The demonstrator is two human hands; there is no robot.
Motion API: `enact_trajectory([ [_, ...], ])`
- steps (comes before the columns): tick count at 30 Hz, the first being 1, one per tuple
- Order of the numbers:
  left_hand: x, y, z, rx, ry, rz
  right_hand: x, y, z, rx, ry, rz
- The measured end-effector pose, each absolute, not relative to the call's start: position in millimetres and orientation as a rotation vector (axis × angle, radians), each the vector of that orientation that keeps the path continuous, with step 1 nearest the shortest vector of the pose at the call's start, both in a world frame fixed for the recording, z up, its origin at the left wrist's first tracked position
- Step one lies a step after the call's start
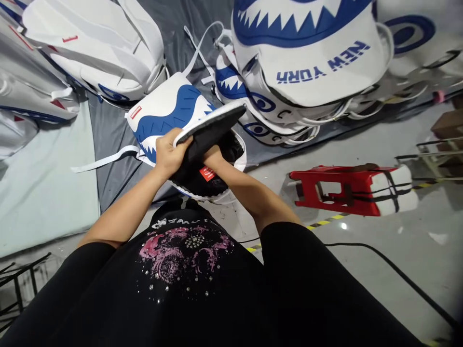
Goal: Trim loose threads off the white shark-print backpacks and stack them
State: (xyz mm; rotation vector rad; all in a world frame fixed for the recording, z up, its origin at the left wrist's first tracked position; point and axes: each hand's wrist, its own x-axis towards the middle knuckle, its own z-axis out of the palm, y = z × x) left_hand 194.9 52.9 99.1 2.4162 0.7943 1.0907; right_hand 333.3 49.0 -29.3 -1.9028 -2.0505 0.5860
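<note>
A white and blue backpack (162, 115) with a shark-tooth print lies on the grey-covered table in front of me, its top unzipped. My left hand (171, 150) grips the edge of the raised flap (213, 118), thumb over the black lining. Inside the opening is my right hand (213, 155); its fingers are hidden by the flap and the lining. A red label (207, 173) shows on the black lining just below my right wrist. One white strap (108, 161) trails out to the left of the bag.
Stacked white and blue backpacks (325, 72) stand at the back right, and more white backpacks (101, 43) lie at the left. A red stool (336, 189) with a white padded end is on the floor at right. A black cable (390, 265) crosses the floor.
</note>
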Motion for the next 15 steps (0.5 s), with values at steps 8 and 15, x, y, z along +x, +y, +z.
enact_trajectory([
  [8, 181, 73, 97, 2.385, 0.882, 1.180, 346, 39, -28, -2.017, -2.037, 0.467],
  [15, 173, 79, 93, 2.341, 0.923, 1.179, 401, 15, 9, -2.066, -2.197, 0.698],
])
